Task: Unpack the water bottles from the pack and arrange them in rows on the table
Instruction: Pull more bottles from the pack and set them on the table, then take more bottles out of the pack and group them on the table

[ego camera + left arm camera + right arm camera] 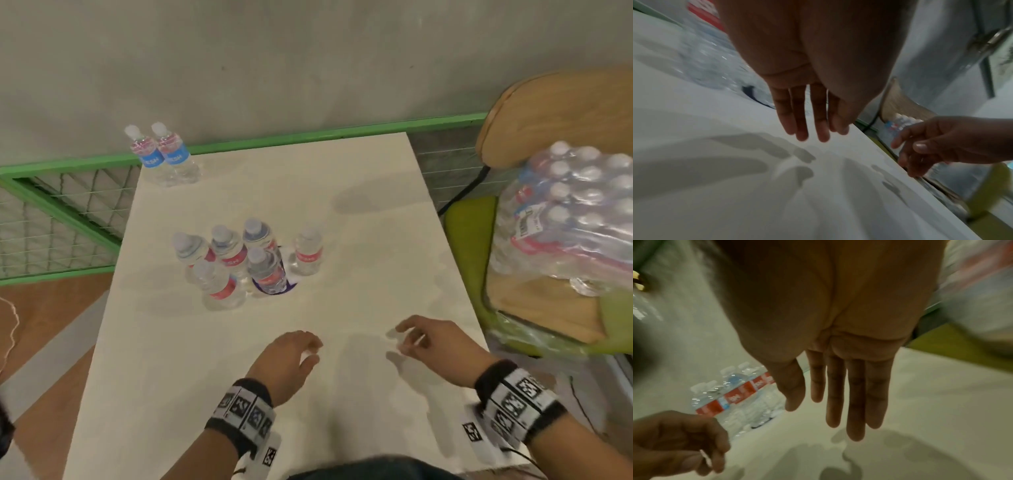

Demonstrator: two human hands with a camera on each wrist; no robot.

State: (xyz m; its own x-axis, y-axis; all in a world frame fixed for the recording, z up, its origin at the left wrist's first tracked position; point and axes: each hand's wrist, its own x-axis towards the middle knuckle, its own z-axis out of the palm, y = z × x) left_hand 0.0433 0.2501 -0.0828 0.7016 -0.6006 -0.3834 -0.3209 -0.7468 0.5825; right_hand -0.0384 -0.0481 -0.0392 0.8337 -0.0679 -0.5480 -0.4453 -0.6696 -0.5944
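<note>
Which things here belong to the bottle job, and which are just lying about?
Job:
- pack on the chair
- red-label bottles, clustered mid-table
- blue-label bottles, far corner
- table
- left hand, right hand, both holding nothing

Lying about:
- chair
- green rail
- marker tag

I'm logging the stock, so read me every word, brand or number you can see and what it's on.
"ESH": on the blue labels of the two far bottles, start of the word hidden.
Red bottle labels: white lettering, too blurred to read.
Sticker on the pack: too blurred.
Wristband squares: coded patterns, no words.
</note>
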